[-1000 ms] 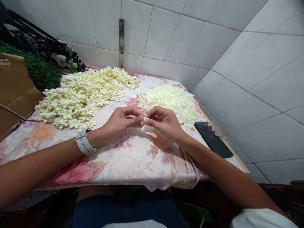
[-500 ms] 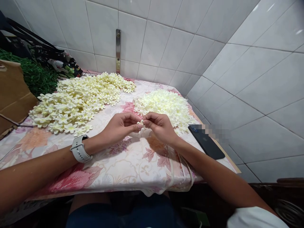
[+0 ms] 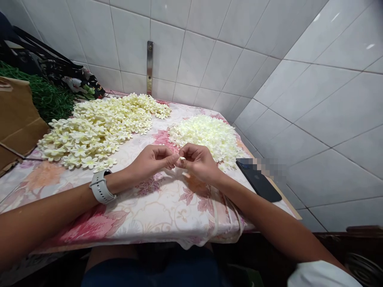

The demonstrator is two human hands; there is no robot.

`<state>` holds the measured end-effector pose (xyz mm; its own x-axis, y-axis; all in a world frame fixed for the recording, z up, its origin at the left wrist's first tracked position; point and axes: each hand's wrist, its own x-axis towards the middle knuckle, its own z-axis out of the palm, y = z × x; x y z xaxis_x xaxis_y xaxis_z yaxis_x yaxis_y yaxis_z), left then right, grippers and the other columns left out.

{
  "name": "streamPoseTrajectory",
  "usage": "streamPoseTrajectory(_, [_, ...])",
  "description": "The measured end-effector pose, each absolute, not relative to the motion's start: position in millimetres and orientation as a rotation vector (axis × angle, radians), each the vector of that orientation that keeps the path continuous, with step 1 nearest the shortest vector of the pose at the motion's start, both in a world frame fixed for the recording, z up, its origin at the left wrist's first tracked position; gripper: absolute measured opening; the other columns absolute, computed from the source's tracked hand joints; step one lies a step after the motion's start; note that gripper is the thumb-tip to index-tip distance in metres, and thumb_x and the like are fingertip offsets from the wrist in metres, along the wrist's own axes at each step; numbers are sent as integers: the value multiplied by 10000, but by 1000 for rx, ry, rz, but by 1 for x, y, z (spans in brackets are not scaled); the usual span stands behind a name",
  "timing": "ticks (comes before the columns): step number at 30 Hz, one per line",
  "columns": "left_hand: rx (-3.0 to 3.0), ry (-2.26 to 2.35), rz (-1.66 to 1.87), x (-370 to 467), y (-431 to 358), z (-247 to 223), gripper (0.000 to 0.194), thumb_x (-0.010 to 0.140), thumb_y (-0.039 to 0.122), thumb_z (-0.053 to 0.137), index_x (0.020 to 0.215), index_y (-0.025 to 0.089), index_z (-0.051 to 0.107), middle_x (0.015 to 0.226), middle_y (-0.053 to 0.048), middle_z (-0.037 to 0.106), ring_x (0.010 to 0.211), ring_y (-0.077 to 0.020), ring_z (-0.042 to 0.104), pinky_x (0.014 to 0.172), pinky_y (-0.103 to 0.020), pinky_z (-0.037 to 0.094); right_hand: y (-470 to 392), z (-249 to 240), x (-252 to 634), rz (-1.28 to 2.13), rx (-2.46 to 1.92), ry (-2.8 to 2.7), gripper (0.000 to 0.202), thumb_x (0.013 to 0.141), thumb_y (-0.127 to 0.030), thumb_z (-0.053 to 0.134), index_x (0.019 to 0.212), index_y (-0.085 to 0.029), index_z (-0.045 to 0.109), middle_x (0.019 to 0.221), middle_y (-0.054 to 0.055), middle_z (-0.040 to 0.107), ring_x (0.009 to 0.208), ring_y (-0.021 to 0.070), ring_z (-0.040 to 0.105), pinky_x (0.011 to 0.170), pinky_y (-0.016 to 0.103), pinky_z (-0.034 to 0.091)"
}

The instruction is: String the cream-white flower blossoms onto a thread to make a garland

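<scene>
My left hand [image 3: 155,161] and my right hand [image 3: 199,161] meet fingertip to fingertip above the flowered tablecloth [image 3: 167,211]. Between the pinched fingers shows a small pale flower piece [image 3: 181,158], mostly covered by the fingertips. A pale watch is on my left wrist. Just behind my right hand lies a heap of white flowers [image 3: 209,133]. To the left of my hands spreads a larger heap of cream-yellow flowers [image 3: 98,127].
A black phone [image 3: 260,181] lies at the table's right edge. Brown cardboard [image 3: 18,119], green shredded material [image 3: 49,95] and a dark floral bag [image 3: 74,77] are at the left. Tiled walls stand behind and right.
The small flower piece has turned between my fingertips and shows less of itself. My fingers have shifted slightly; both heaps look the same.
</scene>
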<state>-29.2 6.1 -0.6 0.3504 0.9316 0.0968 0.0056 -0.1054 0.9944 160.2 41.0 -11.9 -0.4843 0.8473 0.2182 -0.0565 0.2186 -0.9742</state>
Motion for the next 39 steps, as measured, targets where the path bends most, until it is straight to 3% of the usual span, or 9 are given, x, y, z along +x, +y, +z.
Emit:
streamPoseTrajectory(7, [1683,992,1015,-26,-2,-2,292,804,399,759,804,116,689,749,-50,683,696,-139,598,653,-258,479,38,-10,163,1121,-816,-1719,247,641,-214,829,589,-162,594,608,-21,594,599,104,505,591,248,401])
streamPoseTrajectory(10, [1674,1034,1090,-26,-1,-4,297,809,405,759,776,128,658,725,-31,655,670,-126,576,623,-246,463,39,-11,162,1151,-822,-1756,263,674,-309,849,709,-169,629,683,-11,615,646,115,537,612,248,430])
streamPoseTrajectory(14, [1611,965,1072,-28,5,-5,328,821,452,744,786,142,642,720,-15,624,649,-120,563,592,-240,455,41,-9,161,1348,-832,-1652,433,597,-438,913,793,-172,633,772,0,627,690,119,577,644,255,485])
streamPoseTrajectory(18, [1577,864,1003,-28,6,-7,342,763,420,809,889,152,639,806,-24,653,738,-141,621,666,-258,505,41,-6,164,1445,-881,-1594,440,546,-431,939,693,-160,625,674,-14,618,616,104,555,578,240,457])
streamPoseTrajectory(31, [1660,952,1126,-29,5,-4,295,870,442,696,834,158,628,738,1,603,665,-116,539,608,-237,448,40,-7,164,1228,-787,-1727,331,769,-474,792,705,-164,695,697,10,627,671,125,544,671,287,437])
streamPoseTrajectory(39, [1604,980,1125,-30,9,-2,365,886,506,652,798,152,646,737,-13,619,701,-137,599,678,-262,518,44,-10,163,1327,-760,-1619,352,694,-448,864,846,-182,691,752,20,686,682,129,599,673,284,498])
